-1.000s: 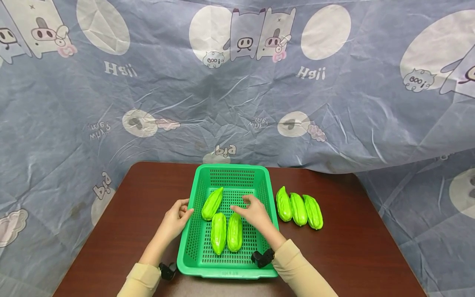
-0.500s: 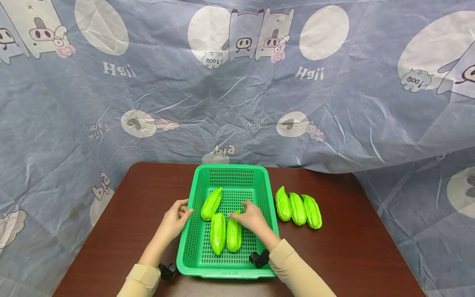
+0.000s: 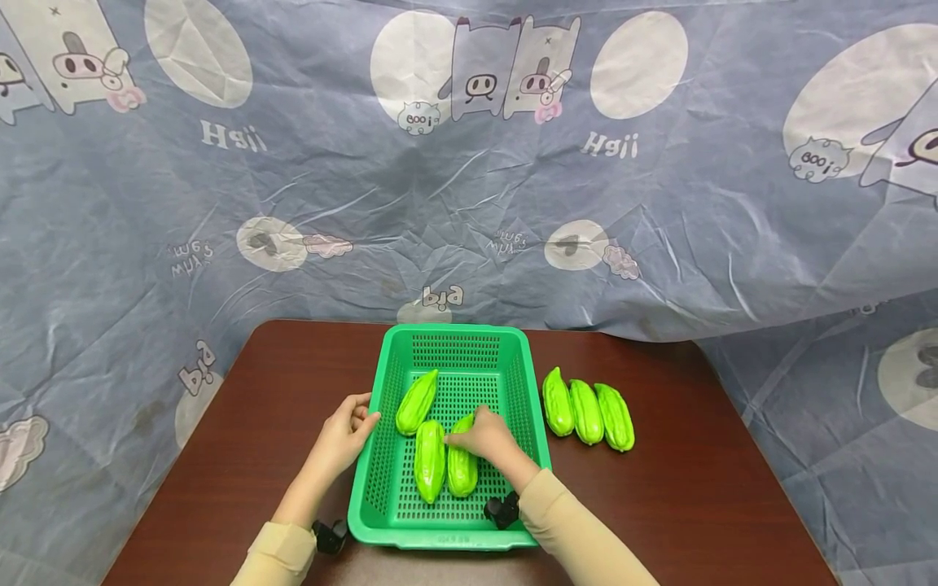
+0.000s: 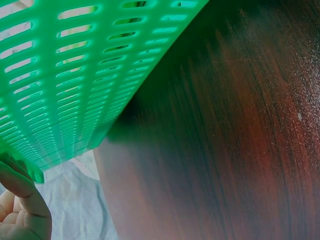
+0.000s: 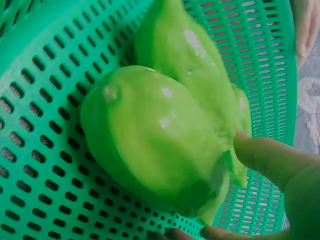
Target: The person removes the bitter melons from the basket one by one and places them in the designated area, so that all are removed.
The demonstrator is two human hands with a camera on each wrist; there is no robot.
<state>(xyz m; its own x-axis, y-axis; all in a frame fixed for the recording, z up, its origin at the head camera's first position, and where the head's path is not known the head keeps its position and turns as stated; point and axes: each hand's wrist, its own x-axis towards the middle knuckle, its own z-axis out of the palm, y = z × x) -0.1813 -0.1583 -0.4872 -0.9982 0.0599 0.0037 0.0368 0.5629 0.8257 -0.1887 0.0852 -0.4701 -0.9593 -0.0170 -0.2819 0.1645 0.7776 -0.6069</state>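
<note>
The right hand (image 3: 489,437) straddles the far end of one green bitter melon (image 3: 462,474) inside a green perforated basket (image 3: 454,539). The left hand (image 3: 344,431) holds the basket's left rim. Two other bitter melons (image 3: 429,464) lie alongside.

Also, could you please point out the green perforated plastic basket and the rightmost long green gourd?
Green perforated plastic basket (image 3: 447,539), head view: near rim.
Rightmost long green gourd (image 3: 615,418), head view: its middle.

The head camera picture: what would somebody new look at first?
Probably the bright green basket on the brown table, with three shiny green vegetables inside and the right hand over one. Next, maybe, three more vegetables in a row, right of the basket. Behind hangs a blue-grey cloth with cartoon pigs.
</note>
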